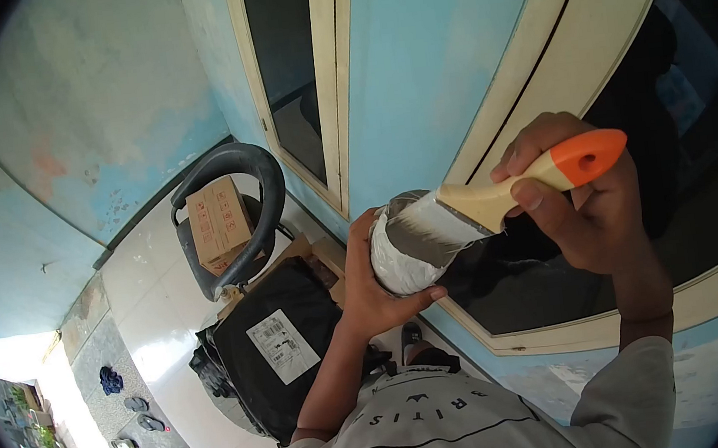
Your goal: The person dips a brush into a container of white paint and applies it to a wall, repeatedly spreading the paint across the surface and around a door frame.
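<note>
My left hand [374,288] is wrapped round a white, paint-coated container [398,264], which is tilted with its mouth toward the brush. In my right hand [580,201] is a paintbrush [496,196] with a cream handle and an orange end, gripped between thumb and fingers. The pale bristles lie at the container's mouth and partly inside it. How much paint the container holds is hard to see.
A light blue wall [413,70] with cream-framed dark windows [522,277] stands ahead and right. At the left are a black-armed chair [263,182], a cardboard box [219,221] and a black package [252,375] with a white label. Sandals [148,421] lie on the floor.
</note>
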Available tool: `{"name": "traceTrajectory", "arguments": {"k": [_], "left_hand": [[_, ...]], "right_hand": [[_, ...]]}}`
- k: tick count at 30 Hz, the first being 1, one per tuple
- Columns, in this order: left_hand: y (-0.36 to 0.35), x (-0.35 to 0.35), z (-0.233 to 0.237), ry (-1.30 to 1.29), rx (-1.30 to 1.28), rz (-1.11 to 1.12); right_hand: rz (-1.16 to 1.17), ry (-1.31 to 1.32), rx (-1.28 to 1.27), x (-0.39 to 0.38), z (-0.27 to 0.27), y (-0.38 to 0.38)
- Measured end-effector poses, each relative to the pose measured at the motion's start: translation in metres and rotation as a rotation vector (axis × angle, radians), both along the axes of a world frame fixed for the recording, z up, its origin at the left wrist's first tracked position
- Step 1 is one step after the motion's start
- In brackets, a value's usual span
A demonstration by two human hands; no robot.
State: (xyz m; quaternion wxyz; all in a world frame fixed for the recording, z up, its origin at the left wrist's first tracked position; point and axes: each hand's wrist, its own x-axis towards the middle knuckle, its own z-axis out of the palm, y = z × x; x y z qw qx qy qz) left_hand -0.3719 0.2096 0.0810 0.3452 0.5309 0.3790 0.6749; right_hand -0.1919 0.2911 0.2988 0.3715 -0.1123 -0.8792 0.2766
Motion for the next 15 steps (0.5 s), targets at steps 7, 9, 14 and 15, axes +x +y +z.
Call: {"name": "traceTrajectory", "arguments": {"k": [7, 9, 14, 15], "left_hand": [[-0.003, -0.007, -0.022, 0.097, -0.064, 0.071], [-0.005, -0.008, -0.034, 0.079, -0.052, 0.105], [-0.016, -0.017, -0.053, -0.073, -0.068, 0.12], [-0.019, -0.019, -0.053, -0.076, -0.068, 0.148]], "right_hand": [[-0.012, -0.022, -0.029, -0.003, -0.009, -0.001], [-0.056, 0.007, 0.048, -0.01, -0.009, 0.013], [-0.263, 0.003, 0.361, -0.027, 0.01, 0.075], [-0.352, -0.028, 0.618, -0.032, 0.012, 0.087]]}}
